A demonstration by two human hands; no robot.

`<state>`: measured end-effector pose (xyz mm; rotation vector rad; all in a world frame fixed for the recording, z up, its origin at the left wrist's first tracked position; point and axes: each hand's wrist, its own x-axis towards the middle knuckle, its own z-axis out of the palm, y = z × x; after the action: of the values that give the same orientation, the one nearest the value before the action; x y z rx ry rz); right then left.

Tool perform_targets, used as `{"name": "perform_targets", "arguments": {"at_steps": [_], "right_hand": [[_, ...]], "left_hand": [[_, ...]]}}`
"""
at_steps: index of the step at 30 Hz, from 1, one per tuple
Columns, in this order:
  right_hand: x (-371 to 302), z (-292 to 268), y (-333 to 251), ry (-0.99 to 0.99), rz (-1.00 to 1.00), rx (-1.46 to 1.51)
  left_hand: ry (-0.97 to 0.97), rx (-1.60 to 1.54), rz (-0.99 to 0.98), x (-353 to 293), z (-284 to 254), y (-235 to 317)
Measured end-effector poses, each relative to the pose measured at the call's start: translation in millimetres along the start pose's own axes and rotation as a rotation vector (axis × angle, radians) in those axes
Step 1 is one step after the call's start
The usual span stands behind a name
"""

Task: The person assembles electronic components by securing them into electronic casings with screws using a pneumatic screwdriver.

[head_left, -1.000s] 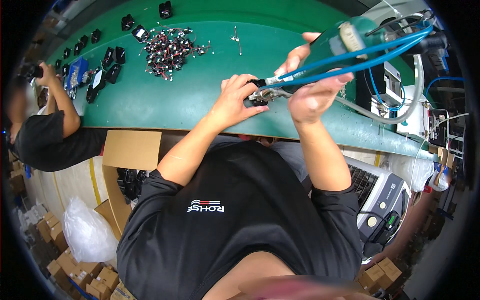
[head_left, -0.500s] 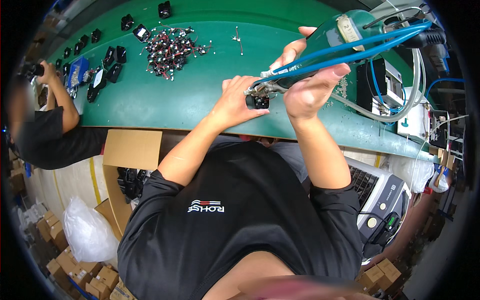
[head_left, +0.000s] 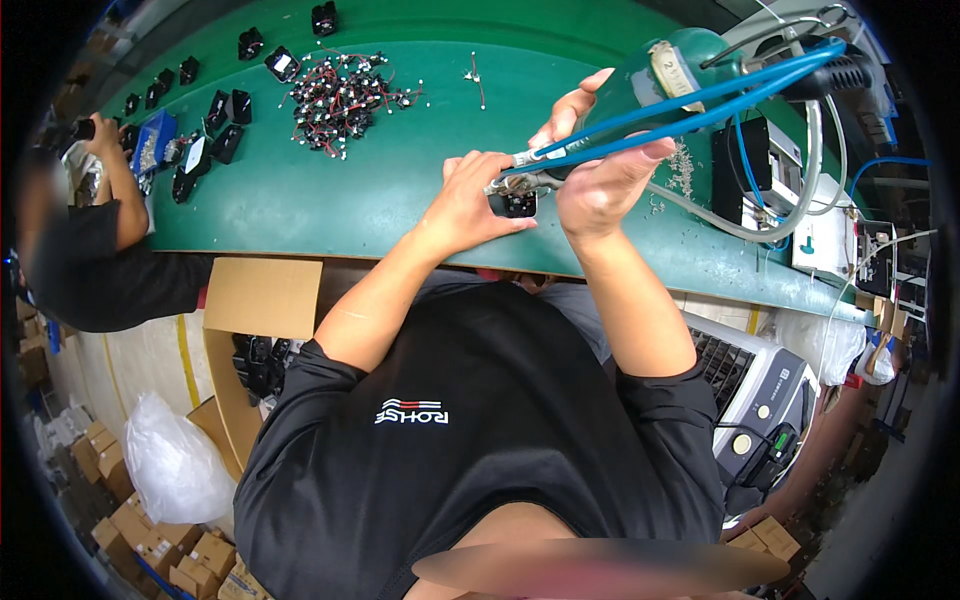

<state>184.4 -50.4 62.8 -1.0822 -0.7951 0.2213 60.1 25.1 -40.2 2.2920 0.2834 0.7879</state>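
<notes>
My left hand (head_left: 462, 208) is closed around a small black plastic housing (head_left: 521, 205) on the green workbench, thumb along its near side. My right hand (head_left: 603, 192) wraps a powered screwdriver (head_left: 643, 82) with a green body, its fingers on the far side and its thumb side toward me. The screwdriver leans down to the left, and its metal front end sits right over the housing. Blue air hoses (head_left: 690, 112) run along the tool and cover part of my right hand. The very tip and any screw under it are hidden.
Wired parts with red and black leads lie in a pile (head_left: 345, 100). Loose screws (head_left: 682, 170) are scattered beside a black-and-white machine (head_left: 755, 170). More black housings (head_left: 232, 125) lie at the left, near a blue bin (head_left: 155, 143) and a co-worker's arm (head_left: 125, 190). An open carton (head_left: 262, 298) stands below the bench edge.
The screwdriver and my right hand have shifted slightly left. My left hand and the housing stay nearly in place.
</notes>
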Motion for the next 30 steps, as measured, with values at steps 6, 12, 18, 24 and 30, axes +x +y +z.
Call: {"name": "perform_targets", "arguments": {"at_steps": [6, 12, 18, 24, 30], "right_hand": [[44, -1, -39, -0.098, -0.115, 0.15], [80, -60, -143, -0.092, -0.105, 0.022], [34, -71, -97, 0.03, -0.031, -0.188], [9, -77, -72, 0.072, -0.042, -0.195], [36, -96, -77, 0.057, -0.111, -0.223]], "left_hand": [[-0.142, 0.076, -0.038, 1, -6, -4], [-0.201, -0.756, -0.424, 32, -48, -22], [-0.275, -0.786, -0.666, 119, -106, -58], [-0.279, 0.704, -0.383, 203, -108, -141], [-0.314, 0.732, -0.305, 200, -137, -151]]}}
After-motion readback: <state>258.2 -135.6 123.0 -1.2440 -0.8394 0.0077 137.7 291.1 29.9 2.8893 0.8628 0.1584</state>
